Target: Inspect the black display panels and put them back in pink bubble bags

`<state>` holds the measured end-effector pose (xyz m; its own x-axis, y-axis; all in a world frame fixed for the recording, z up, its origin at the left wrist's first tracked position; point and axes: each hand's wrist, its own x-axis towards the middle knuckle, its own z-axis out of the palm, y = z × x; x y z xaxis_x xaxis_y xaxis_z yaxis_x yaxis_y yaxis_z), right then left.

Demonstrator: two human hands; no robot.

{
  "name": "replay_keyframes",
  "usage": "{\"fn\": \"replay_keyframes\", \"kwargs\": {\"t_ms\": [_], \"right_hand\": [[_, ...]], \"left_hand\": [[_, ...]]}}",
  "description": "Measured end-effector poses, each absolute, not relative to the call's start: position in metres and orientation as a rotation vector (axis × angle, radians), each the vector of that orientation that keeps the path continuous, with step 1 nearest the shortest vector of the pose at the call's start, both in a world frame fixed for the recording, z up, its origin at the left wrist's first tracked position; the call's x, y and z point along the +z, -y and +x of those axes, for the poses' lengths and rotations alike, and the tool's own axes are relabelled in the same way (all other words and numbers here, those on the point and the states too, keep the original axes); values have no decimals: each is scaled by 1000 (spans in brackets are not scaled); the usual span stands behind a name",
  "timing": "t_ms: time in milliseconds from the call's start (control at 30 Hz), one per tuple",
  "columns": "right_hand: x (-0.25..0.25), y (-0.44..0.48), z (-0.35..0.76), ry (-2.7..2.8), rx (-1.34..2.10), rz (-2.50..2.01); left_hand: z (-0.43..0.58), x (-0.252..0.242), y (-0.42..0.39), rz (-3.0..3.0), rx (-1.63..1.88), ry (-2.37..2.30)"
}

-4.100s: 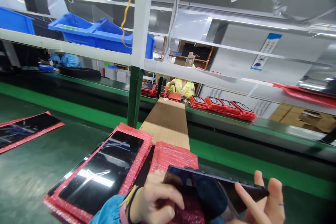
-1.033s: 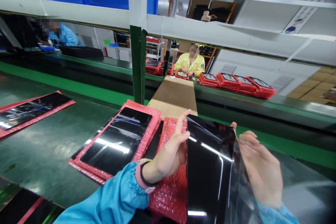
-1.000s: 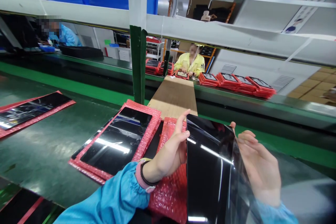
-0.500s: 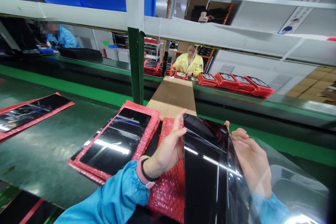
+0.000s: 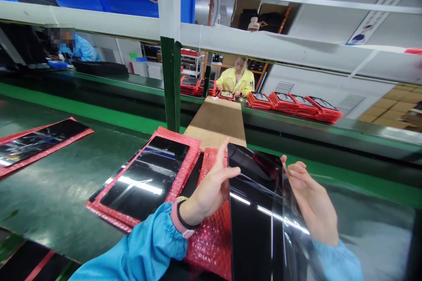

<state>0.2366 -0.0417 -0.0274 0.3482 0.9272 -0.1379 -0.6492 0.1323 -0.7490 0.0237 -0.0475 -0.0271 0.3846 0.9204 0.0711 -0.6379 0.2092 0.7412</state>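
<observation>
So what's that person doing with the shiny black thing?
A person in blue sleeves holds a glossy black panel up by its edges. The left hand grips the left edge and the right hand the right edge, seen through a clear film hanging off that side. Red bubble wrap lies underneath. Just left, another black panel rests on bubble wrap on the green belt. Across the line, a person in yellow is at some red-wrapped stacks.
</observation>
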Motion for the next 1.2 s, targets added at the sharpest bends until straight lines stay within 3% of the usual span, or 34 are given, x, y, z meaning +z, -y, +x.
{"fn": "replay_keyframes", "kwargs": {"t_ms": [367, 833, 1033, 1200], "right_hand": [[-41, 26, 248, 494, 1104, -1021], [-103, 16, 223, 684, 1232, -1149], [-111, 11, 206, 861, 1211, -1184], [-123, 8, 194, 940, 958, -1220]], "left_hand": [[28, -26, 59, 772, 1081, -273], [-13, -65, 23, 707, 1228, -764], [-62, -93, 33, 793, 945, -1050], [-61, -85, 33, 839, 811, -1054]]}}
